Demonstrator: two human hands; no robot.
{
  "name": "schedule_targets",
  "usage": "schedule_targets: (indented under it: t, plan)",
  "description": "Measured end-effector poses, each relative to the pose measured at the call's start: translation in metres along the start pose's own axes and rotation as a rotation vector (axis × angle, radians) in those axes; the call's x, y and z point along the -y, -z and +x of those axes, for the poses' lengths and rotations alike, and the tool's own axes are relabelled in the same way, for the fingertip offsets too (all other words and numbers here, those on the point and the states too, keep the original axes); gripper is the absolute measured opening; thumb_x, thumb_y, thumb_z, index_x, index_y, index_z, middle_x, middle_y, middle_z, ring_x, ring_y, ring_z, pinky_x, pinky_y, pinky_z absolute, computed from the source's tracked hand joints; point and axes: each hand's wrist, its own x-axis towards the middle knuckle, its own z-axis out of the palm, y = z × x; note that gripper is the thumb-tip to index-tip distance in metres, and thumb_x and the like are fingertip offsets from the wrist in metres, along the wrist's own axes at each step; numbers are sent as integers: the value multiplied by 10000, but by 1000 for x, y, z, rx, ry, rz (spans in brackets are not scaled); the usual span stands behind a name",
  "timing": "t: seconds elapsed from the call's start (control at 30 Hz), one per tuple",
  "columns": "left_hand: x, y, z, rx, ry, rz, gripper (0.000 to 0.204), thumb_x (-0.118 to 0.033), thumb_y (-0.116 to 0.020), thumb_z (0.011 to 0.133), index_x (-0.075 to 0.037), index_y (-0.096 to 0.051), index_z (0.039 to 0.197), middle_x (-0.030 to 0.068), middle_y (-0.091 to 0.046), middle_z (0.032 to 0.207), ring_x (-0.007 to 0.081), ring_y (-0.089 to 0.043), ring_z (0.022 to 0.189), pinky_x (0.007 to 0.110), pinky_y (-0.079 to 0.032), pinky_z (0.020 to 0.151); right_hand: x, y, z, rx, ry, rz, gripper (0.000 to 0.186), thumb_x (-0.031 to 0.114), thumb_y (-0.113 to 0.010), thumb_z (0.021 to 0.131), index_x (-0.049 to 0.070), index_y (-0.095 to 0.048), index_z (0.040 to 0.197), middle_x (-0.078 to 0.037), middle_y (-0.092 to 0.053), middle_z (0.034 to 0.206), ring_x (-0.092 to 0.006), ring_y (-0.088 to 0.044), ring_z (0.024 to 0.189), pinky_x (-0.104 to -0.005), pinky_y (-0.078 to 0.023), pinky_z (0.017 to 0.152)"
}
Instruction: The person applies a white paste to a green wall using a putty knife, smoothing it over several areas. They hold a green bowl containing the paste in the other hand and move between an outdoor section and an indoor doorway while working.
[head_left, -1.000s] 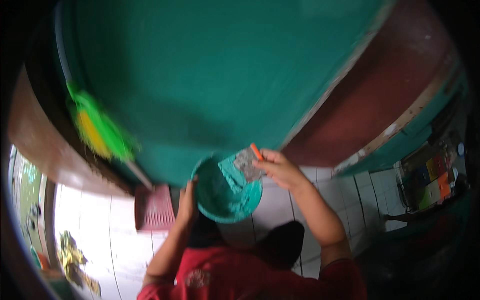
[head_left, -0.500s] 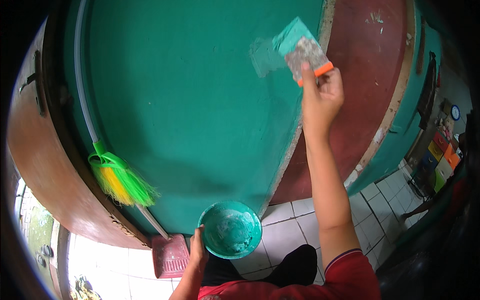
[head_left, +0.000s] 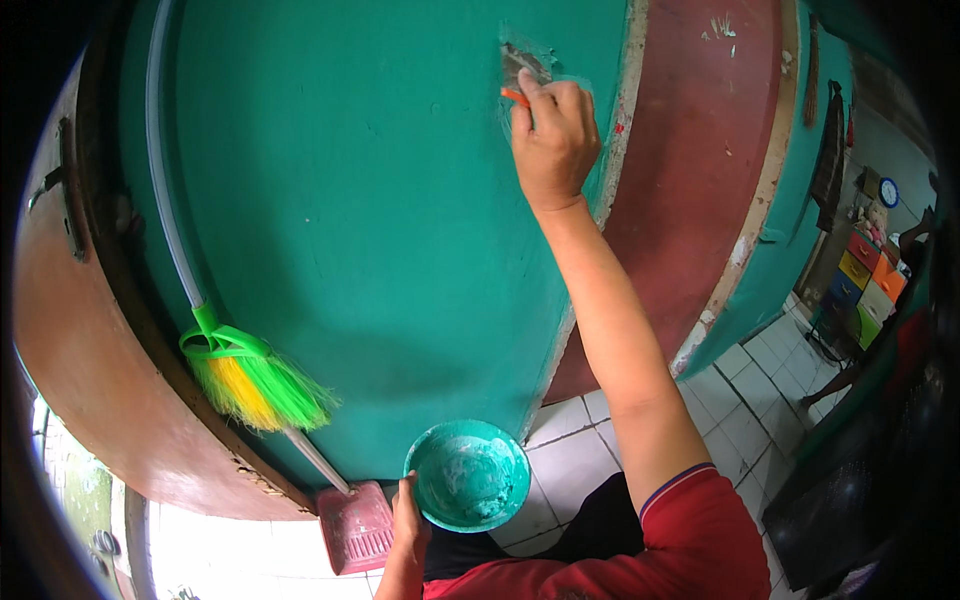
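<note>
My right hand (head_left: pixel 556 140) grips a putty knife (head_left: pixel 524 66) by its orange edge, its grey blade laid against the upper part of the green wall (head_left: pixel 330 180). Around the blade is a smeared patch of putty, partly covered by my fingers. Down at the lower middle, my left hand (head_left: pixel 408 518) is closed on the left rim of a green bowl (head_left: pixel 468 476). Light green putty coats the bowl's inside and clings to its bottom in lumps.
A green and yellow broom (head_left: pixel 255 380) leans on the wall at left, beside a pink dustpan (head_left: pixel 357 530). A brown door (head_left: pixel 150 360) stands far left. Right of the wall is a dark red door (head_left: pixel 690 150). White tiles (head_left: pixel 570 470) cover the floor; coloured drawers (head_left: pixel 860 275) stand far right.
The putty knife, raised off the wall with putty on its blade before, has moved left and now presses on the wall patch. My left hand still holds the bowl.
</note>
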Motion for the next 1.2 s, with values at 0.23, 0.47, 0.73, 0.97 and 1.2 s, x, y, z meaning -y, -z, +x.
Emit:
schedule_targets:
  t: [0.23, 0.47, 0.73, 0.97, 1.2]
  plan:
    - [-5, 18, 5, 25, 23, -3, 554, -371, -590, 972, 102, -567, 1258, 178, -643, 1191, 257, -644, 1062, 379, -517, 923, 13, -1, 5, 244, 73, -96, 308, 54, -728, 741, 3, -718, 1045, -52, -587, 936, -250, -595, 882, -353, -560, 685]
    - [-3, 25, 10, 22, 29, 4, 543, -375, -597, 967, 102, -584, 1226, 171, -653, 1159, 248, -652, 1020, 368, -526, 895, 27, -2, 5, 426, 201, -189, 230, 79, -710, 777, 11, -722, 997, -43, -598, 925, -220, -613, 888, -326, -578, 612]
    - [-5, 26, 12, 31, 57, 4, 549, -373, -592, 965, 106, -575, 1232, 171, -652, 1143, 251, -652, 1005, 366, -525, 898, 31, 31, 26, 248, 174, -87, 195, 70, -705, 770, 5, -702, 954, -48, -558, 895, -217, -612, 879, -338, -548, 565]
    - [-4, 20, 5, 51, 79, 4, 567, -369, -597, 967, 111, -555, 1265, 183, -640, 1186, 261, -643, 1052, 381, -520, 923, -18, 34, 44, 313, 140, -237, 291, 116, -744, 780, 36, -714, 1058, -53, -584, 918, -227, -622, 866, -350, -553, 592]
    - [-3, 22, 2, 73, 66, -18, 552, -354, -593, 976, 111, -553, 1272, 185, -635, 1208, 263, -640, 1076, 386, -518, 940, 14, 22, 21, 326, 219, -52, 261, 77, -711, 778, -10, -708, 1024, -60, -597, 943, -229, -616, 871, -347, -568, 623]
